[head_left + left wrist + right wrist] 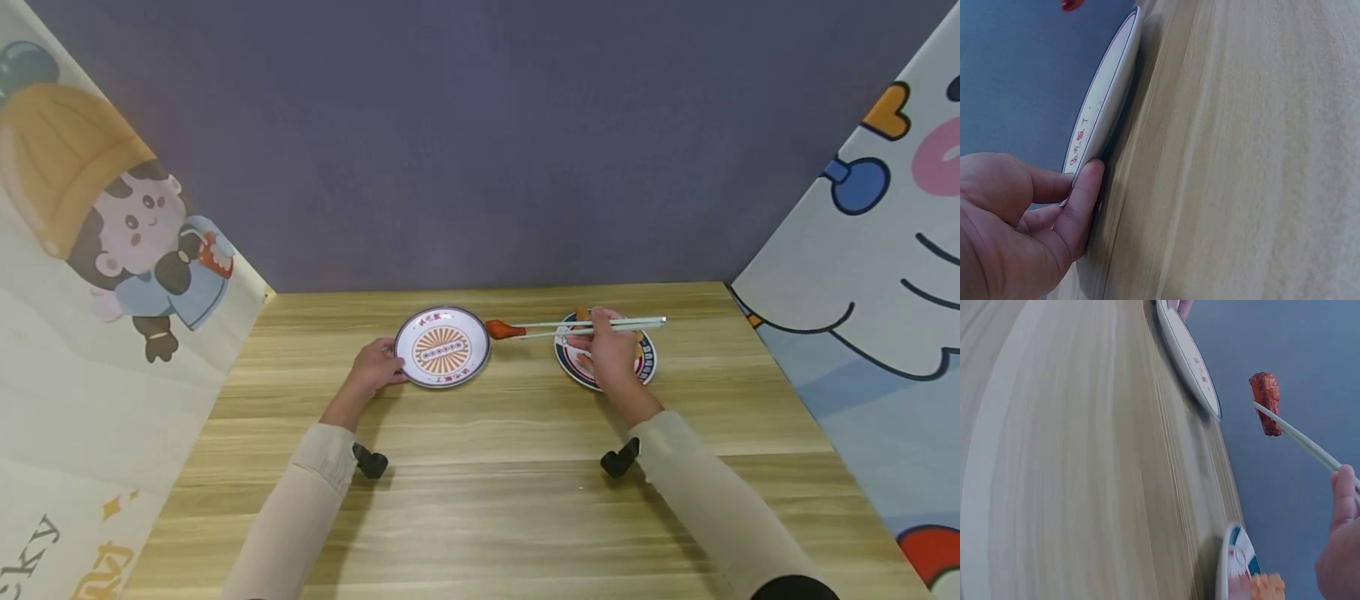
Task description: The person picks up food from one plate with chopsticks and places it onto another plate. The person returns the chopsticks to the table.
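Note:
At its left rim, my left hand [377, 364] pinches a white plate [442, 350] with a dark edge, red characters and an orange sunburst; the thumb is above, fingers below. No food lies on its face. My right hand [612, 354] holds a pair of pale chopsticks [643, 322] that point left. Between their tips is a glossy reddish-brown piece of food [1266, 403], held in the air just off the white plate's right rim. Under the right hand sits a second plate [649, 364] with a dark patterned rim, partly hidden by that hand.
Orange food [1266, 586] lies on the second plate. Both plates are near the back of the wood-grain table [480, 483], before a grey-blue wall [480, 150]. Cartoon-printed panels [840, 275] flank the table on both sides.

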The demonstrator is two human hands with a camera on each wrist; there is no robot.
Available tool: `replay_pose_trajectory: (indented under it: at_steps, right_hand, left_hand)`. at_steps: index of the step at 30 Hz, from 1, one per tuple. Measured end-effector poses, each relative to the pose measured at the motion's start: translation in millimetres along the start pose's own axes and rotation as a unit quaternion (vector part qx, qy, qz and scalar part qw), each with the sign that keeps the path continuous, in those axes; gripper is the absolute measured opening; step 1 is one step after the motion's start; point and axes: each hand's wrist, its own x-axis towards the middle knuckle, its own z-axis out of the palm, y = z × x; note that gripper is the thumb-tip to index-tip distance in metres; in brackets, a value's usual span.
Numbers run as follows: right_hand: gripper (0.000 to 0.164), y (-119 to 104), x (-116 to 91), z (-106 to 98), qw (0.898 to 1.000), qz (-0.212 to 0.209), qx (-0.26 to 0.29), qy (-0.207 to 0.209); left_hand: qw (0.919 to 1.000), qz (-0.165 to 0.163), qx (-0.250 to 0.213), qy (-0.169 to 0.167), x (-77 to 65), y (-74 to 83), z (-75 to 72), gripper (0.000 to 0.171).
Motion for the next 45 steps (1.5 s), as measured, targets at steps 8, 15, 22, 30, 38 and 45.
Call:
replay_pose_trajectory:
  at_steps: [8, 15, 22, 30, 38, 45]
  right_hand:
    - [0.020, 15, -3, 33, 0.994, -0.072, 0.079, -0.012]
    - [0.023, 26, -4, 47, 0.995, -0.068, 0.064, -0.018]
    - [0.023, 36, -7, 59, 0.996, -0.056, 0.061, -0.035]
    - [0.017, 50, -8, 68, 0.994, -0.066, 0.085, -0.026]
    - [0.026, 58, -8, 68, 0.996, -0.050, 0.065, -0.029]
    - [0.025, 56, -10, 66, 0.995, -0.052, 0.073, -0.038]
  left_hand:
    - [1.0000, -0.003, -0.004, 0.003, 0.9, -2.0, -1.0, 0.059]
    - [1.0000, -0.002, -0.009, 0.002, 1.1, -1.9, -0.1, 0.060]
    - [0.9999, -0.005, -0.010, 0.003, 0.1, -1.0, 0.1, 0.060]
    - [0.9999, -0.007, -0.013, -0.001, -0.8, -0.6, 0.1, 0.061]
    - [0.9998, -0.013, -0.012, 0.000, 0.3, -0.8, -1.4, 0.060]
    - [0.9999, -0.016, -0.007, 0.001, 0.4, 0.2, -1.2, 0.061]
